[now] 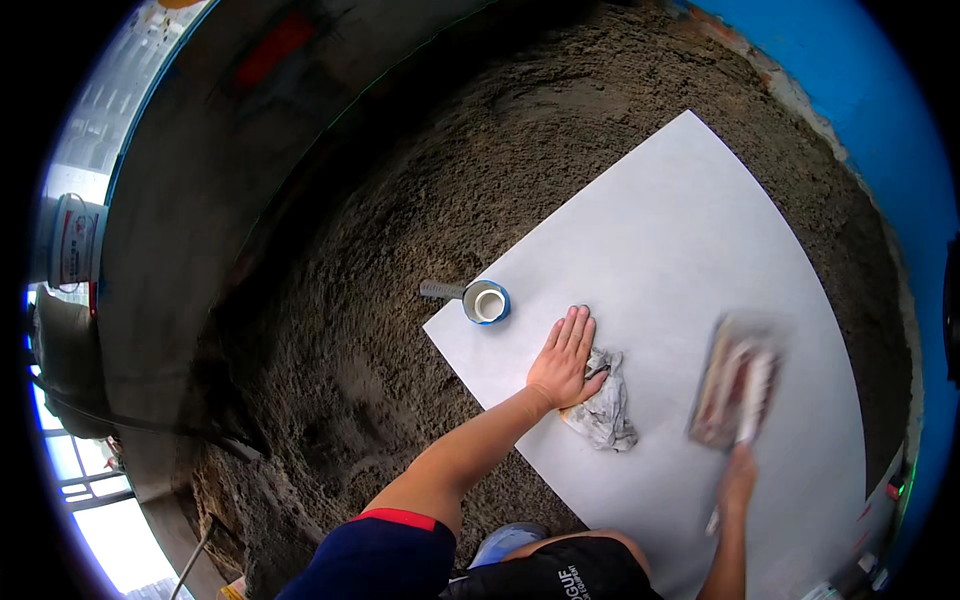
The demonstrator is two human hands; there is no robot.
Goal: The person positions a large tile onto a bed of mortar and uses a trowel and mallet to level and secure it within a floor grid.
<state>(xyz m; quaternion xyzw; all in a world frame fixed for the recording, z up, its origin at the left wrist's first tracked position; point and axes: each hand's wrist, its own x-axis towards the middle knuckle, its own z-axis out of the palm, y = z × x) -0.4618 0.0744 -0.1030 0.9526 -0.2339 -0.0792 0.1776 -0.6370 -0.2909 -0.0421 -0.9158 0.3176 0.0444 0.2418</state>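
A large white sheet-like tile (680,240) with a curved right edge lies on rough grey mortar. My left hand (566,358) rests flat on it, fingers stretched out, its thumb side touching a crumpled, stained rag (604,408). Over the tile's right part, my right hand (738,482) is closed on a rectangular plastering trowel (735,385). Motion blurs the trowel, so whether it touches the tile is hard to make out. A blue-and-white roll of tape (486,302) sits at the tile's left corner, next to a grey strip-like tool (441,290).
Rough mortar (400,200) surrounds the tile on the far and left sides. A blue wall (860,90) curves along the right, and a dark grey wall (170,230) stands at left. Beyond it are a white bucket (76,240) and a grey sack (66,360). A hose (150,425) crosses the lower left.
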